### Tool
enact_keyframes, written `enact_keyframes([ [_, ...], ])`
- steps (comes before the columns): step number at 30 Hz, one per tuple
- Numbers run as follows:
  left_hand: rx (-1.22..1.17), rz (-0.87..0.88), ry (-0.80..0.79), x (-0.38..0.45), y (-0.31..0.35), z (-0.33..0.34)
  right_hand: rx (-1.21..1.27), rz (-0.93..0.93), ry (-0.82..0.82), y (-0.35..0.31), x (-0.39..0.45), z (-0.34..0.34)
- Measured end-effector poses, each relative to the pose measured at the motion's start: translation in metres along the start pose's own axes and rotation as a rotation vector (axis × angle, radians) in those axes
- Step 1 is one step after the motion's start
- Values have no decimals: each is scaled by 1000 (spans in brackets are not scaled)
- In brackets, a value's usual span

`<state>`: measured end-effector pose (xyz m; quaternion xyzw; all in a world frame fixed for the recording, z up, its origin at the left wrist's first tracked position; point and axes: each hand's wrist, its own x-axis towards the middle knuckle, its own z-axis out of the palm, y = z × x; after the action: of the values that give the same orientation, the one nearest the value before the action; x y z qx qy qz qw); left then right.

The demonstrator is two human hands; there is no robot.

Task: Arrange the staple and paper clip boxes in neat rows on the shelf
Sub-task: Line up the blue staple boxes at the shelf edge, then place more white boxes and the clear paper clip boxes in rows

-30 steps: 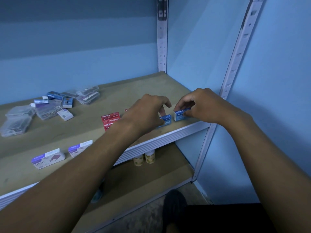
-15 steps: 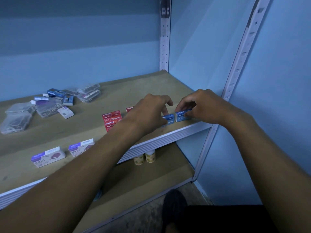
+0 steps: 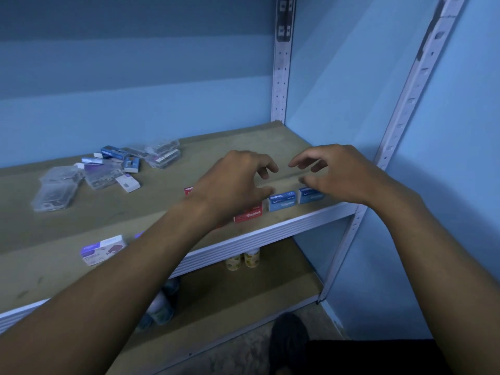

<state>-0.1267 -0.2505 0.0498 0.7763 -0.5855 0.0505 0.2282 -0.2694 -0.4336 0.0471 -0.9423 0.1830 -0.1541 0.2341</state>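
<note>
Hovering with loosely curled fingers and holding nothing, both hands, left hand and right hand, float above the shelf front edge, where two blue "Staples" boxes sit beside a red "Staples" box.

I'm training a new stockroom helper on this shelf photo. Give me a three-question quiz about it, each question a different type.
1. True or false: the right hand is gripping a blue staple box.
2. Which box lies nearest the shelf's right end? A) right blue box B) red box C) purple-and-white box
3. Fill in: the loose pile of clear packets sits toward the ___ of the shelf, on its left part.

Key: 1 false, both it and the left hand hover with loose fingers, holding nothing. 2 A. 3 back.
</note>
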Motion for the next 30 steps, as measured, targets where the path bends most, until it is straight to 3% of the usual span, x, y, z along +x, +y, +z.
enact_keyframes([
  [17, 113, -361, 202, -118, -140, -102, -45, -177, -4, -118, 58, 62],
  [30, 161, -545, 261, -164, -214, -98, -97, -258, -173, -189, 97, 145],
])
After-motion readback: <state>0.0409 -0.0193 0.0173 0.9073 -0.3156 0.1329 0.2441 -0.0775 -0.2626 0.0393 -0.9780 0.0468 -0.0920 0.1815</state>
